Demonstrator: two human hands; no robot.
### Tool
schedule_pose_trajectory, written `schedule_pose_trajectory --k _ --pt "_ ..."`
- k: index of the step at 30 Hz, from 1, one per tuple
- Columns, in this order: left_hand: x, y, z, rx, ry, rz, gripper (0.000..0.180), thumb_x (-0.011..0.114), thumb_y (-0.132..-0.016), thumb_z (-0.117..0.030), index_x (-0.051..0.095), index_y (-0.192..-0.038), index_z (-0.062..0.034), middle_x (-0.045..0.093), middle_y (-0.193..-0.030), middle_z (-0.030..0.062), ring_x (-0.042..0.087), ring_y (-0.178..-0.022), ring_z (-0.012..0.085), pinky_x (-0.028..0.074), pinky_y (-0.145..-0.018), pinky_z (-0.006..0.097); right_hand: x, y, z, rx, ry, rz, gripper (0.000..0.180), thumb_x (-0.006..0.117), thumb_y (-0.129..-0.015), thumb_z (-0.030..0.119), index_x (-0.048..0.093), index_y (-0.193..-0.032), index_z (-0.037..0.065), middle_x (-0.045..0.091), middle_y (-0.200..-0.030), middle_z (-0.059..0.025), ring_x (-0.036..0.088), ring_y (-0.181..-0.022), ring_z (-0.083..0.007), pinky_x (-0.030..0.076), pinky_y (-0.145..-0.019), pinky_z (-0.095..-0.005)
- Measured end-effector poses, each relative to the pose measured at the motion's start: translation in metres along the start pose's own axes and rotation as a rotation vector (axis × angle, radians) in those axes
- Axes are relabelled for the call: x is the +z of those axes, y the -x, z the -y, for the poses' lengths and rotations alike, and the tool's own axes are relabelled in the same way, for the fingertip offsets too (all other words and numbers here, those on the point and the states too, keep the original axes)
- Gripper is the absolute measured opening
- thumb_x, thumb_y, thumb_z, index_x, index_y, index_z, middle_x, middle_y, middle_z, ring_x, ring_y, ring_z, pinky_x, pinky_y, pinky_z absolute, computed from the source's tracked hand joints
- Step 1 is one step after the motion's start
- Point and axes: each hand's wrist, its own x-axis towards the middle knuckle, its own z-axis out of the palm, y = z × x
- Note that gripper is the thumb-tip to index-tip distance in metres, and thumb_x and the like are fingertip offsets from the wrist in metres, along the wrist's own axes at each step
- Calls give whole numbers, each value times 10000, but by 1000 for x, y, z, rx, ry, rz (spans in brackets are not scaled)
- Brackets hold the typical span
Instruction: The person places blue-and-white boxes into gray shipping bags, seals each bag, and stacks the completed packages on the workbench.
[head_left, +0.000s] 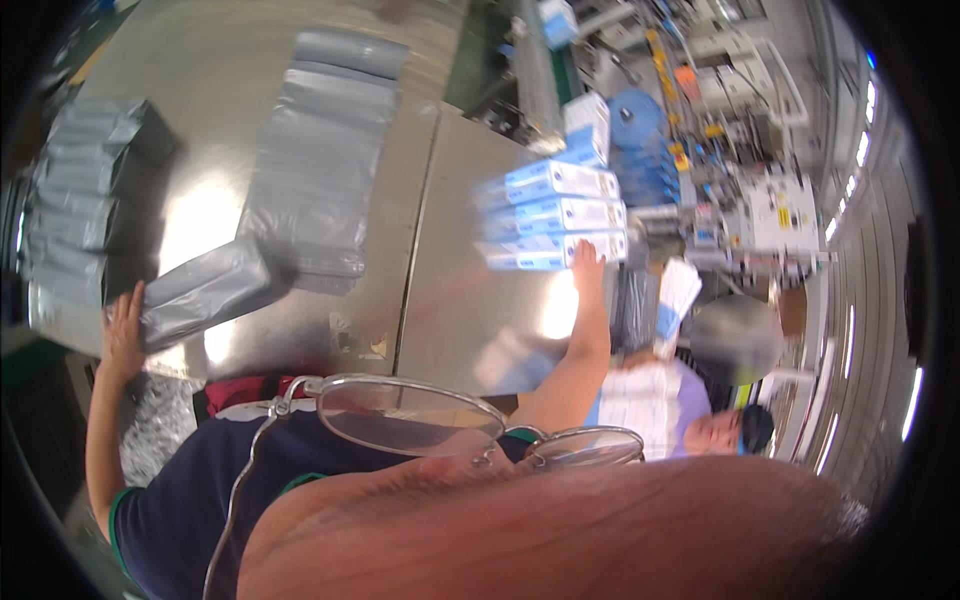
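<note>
Evidently the work centres on two things: a grey plastic-wrapped packet (210,292) at the left edge of the desk (470,300), and a stack of three blue-and-white boxes (555,215) further right, near the desk's far-right edge. The left hand (123,330) presses against the near end of the packet with its fingers spread flat, not wrapped round it. The right hand (588,262) lies on the lowest box; whether its fingers curl round the box or only rest on it I cannot tell, for the picture is blurred there.

The packet juts over the desk's edge, so a push from the flat hand could tip it off. The boxes stand in a loose stack, and a tug on the lowest one could topple the two above.

The desk is bare, shiny metal, with a seam down its middle. More grey packets (320,170) lie overlapping on it, and another pile (85,200) sits at far left. Machinery (740,150) crowds the room beyond, and another person (690,410) is at the right.
</note>
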Motion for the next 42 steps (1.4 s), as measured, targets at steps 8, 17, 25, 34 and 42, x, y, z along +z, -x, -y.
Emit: schedule_pose_trajectory --k 8,17,25,34,42 --pt "23 60 -23 101 -7 99 739 621 -472 -147 317 -1135 -28 399 -1043 124 362 -1033 248 181 -928 433 -34 -11 44 -121 -577 14 912 735 -427 215 269 -1196 69 371 -1156 -163 293 -1103 -307 198 -913 -436" --pt "26 82 147 -287 -438 0 648 535 -623 -62 257 -1205 -127 273 -1231 75 207 -1185 215 174 -915 507 -98 -7 126 -256 -636 -23 914 729 -458 198 241 -1230 163 457 -931 -168 442 -858 -343 357 -753 -377" --pt "12 -4 -62 147 263 -373 288 558 -532 -81 521 -816 -59 495 -822 81 484 -804 232 389 -675 326 -254 0 167 -166 -1374 107 493 715 -516 176 518 -947 38 557 -841 -103 522 -778 -199 403 -700 -277" --pt "114 -168 -157 570 140 -256 184 489 -660 -107 470 -839 -68 508 -787 69 512 -775 209 422 -663 306 -134 19 342 -372 -1493 -101 376 656 -648 203 542 -978 63 544 -870 -23 500 -822 -140 391 -732 -287" --pt "91 -209 -159 418 200 -10 155 452 -738 -173 508 -838 -68 559 -816 79 567 -716 233 453 -598 325 -175 -21 375 67 -1595 612 380 553 -718 253 487 -1052 83 577 -771 -50 552 -702 -170 433 -569 -272"
